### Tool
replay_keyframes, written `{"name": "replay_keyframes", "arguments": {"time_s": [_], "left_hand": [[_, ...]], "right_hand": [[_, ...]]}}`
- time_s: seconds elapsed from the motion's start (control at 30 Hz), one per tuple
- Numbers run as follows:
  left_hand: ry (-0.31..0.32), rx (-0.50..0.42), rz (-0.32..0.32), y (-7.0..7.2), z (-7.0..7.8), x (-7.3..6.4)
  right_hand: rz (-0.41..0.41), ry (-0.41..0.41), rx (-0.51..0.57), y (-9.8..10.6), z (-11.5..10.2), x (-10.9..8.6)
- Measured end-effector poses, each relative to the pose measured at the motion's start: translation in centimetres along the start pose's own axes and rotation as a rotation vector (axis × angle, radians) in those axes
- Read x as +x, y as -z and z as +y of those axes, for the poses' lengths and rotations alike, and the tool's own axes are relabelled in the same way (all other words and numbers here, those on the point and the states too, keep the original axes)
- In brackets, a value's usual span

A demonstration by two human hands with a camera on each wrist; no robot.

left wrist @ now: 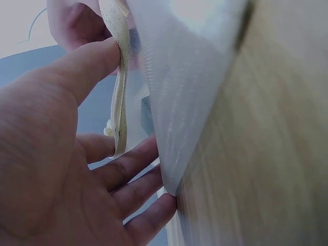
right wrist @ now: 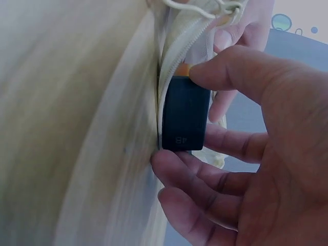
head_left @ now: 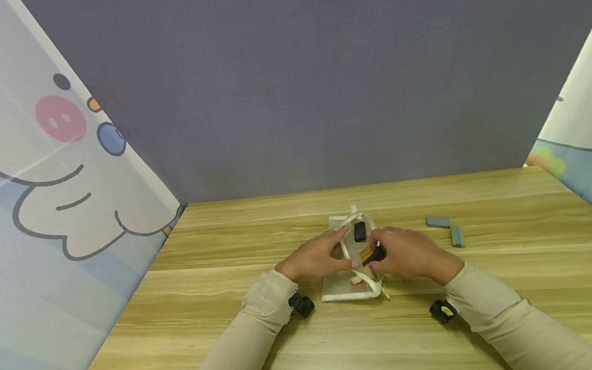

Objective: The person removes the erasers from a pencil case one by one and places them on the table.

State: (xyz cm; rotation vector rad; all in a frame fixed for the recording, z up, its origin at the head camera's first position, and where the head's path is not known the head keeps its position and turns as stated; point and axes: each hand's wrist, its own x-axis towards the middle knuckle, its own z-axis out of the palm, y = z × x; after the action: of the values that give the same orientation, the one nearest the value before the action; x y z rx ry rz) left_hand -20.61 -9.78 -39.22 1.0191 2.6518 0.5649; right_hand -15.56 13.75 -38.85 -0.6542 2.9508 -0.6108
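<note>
A translucent mesh zip pouch (head_left: 339,287) with a cream zipper edge lies on the table, its mouth spread open. My left hand (head_left: 319,254) holds the near-left zipper edge, thumb and index finger well apart along it, other fingers against the mesh. At the pouch's mouth my right hand (head_left: 405,253) grips a black eraser (right wrist: 185,113) marked 4B, with an orange band at one end. Thumb and fingertips are on opposite ends of it. Another small black block (head_left: 360,231) is inside the pouch. How deep the gripped eraser sits is partly hidden.
To the right of the pouch lie two small grey-blue blocks, a flat one (head_left: 438,221) and one with a lengthwise stripe (head_left: 457,236). The wood-grain table (head_left: 227,244) ends at a grey panel (head_left: 319,89) behind. Cartoon-printed cloths (head_left: 36,172) hang at both sides.
</note>
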Motion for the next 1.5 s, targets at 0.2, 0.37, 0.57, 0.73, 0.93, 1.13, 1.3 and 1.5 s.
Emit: {"name": "replay_keyframes", "arguments": {"time_s": [0.2, 0.37, 0.57, 0.73, 0.93, 1.13, 1.3, 1.5], "left_hand": [[0.009, -0.015, -0.004, 0.0, 0.1, 0.0], [0.012, -0.009, -0.003, 0.1, 0.1, 0.2], [0.018, -0.012, -0.002, 0.2, 0.2, 0.2], [0.024, -0.009, -0.005, -0.2, 0.0, 0.0], [0.024, -0.018, -0.010, -0.3, -0.2, -0.1], [0.018, -0.011, -0.005, -0.3, 0.0, -0.1], [0.016, -0.012, -0.005, -0.1, 0.2, -0.2], [0.020, -0.017, -0.004, -0.2, 0.1, -0.2]], "right_hand": [[0.003, 0.028, -0.042, 0.3, -0.1, -0.2], [-0.010, 0.035, -0.070, 0.7, -0.1, -0.3], [-0.020, 0.038, -0.101, 0.9, -0.1, -0.5], [-0.059, 0.025, -0.122, 0.8, -0.5, -0.8], [-0.054, 0.022, -0.131, 0.8, -0.5, -1.0], [-0.066, 0.020, -0.131, 1.1, -0.5, -1.1], [-0.085, 0.012, -0.124, 1.3, -0.4, -1.1], [-0.092, 0.019, -0.122, 1.4, -0.1, -1.3]]}}
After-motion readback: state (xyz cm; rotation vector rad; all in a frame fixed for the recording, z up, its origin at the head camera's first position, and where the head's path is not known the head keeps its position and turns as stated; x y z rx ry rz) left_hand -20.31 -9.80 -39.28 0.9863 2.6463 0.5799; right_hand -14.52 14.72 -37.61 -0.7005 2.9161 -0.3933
